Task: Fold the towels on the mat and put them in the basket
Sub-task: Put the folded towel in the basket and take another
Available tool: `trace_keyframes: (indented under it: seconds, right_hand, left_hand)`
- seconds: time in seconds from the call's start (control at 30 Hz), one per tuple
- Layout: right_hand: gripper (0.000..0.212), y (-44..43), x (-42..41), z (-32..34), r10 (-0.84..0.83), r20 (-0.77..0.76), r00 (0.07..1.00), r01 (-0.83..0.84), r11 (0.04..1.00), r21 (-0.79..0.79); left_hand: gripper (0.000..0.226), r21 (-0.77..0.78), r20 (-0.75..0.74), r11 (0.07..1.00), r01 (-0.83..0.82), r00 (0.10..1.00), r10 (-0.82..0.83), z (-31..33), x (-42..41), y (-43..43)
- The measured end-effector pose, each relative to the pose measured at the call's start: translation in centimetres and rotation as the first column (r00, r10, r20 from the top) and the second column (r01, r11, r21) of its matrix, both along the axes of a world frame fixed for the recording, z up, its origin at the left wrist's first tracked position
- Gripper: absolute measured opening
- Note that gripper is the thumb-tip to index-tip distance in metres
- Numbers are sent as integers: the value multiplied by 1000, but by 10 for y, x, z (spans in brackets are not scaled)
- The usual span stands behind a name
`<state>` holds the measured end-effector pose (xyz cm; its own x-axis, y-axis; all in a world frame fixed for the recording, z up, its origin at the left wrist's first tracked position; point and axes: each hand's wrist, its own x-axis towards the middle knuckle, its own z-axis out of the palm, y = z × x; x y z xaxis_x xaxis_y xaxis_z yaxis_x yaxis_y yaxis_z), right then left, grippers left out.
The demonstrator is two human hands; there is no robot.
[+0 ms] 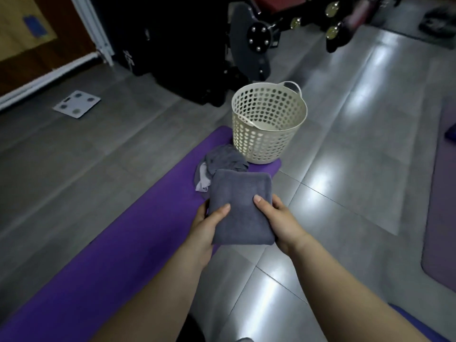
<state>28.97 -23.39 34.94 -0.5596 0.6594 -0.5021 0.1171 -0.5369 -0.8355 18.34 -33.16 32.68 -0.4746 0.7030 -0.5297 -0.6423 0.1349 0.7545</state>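
Observation:
I hold a folded grey towel [240, 203] flat between both hands, above the near right edge of the purple mat [103, 255]. My left hand [207, 228] grips its left side with the thumb on top. My right hand [278, 220] grips its right side the same way. Just beyond it a crumpled grey towel [223, 160] lies on the mat with a lighter lilac cloth [203, 180] at its left edge. The cream perforated basket [267, 124] stands upright at the mat's far end, and I see nothing inside it.
A white bathroom scale [77, 103] lies on the grey tiled floor at the left. Black gym equipment [249, 38] stands behind the basket. Another mat [441, 218] lies along the right edge. Glossy floor tiles stretch between the two mats.

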Motion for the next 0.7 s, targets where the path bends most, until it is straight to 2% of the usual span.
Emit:
trace_keyframes:
  seconds: [0.07, 0.13, 0.2, 0.3, 0.33, 0.47, 0.53, 0.63, 0.7]
  right_hand:
    - [10, 33, 6, -7, -21, 4, 1000, 21, 1000, -5]
    - [21, 69, 6, -13, -34, 14, 999, 34, 999, -15]
    - [32, 111, 2, -19, -40, 38, 998, 41, 999, -31]
    - [38, 182, -10, -21, -43, 86, 995, 45, 999, -25]
    - [36, 206, -12, -22, -59, 110, 992, 61, 998, -15]
    - [28, 292, -27, -13, -105, 160, 981, 102, 994, 25]
    - [24, 329, -35, -13, -115, 183, 976, 109, 993, 43]
    - [21, 388, -52, -19, -100, 189, 977, 89, 994, 66]
    - [29, 422, -67, -23, -32, 184, 982, 22, 998, 60]
  left_hand:
    - [48, -9, 7, 1000, 15, 1000, -15, -3, 3, 34]
    - [45, -18, 13, 1000, 22, 1000, -22, -9, 2, 73]
    - [39, -12, 28, 1000, 19, 999, -19, -14, -2, 118]
    - [32, 11, 37, 999, 43, 998, -44, -21, -16, 195]
    - [35, 2, 34, 998, 70, 997, -70, -23, -22, 221]
    - [75, -65, 26, 985, 160, 987, -158, -18, -46, 311]
    - [86, -83, 18, 976, 202, 979, -201, -18, -57, 351]
    - [86, -77, 16, 970, 231, 973, -231, -25, -77, 405]
    - [75, -67, 34, 976, 207, 978, -205, -30, -87, 435]
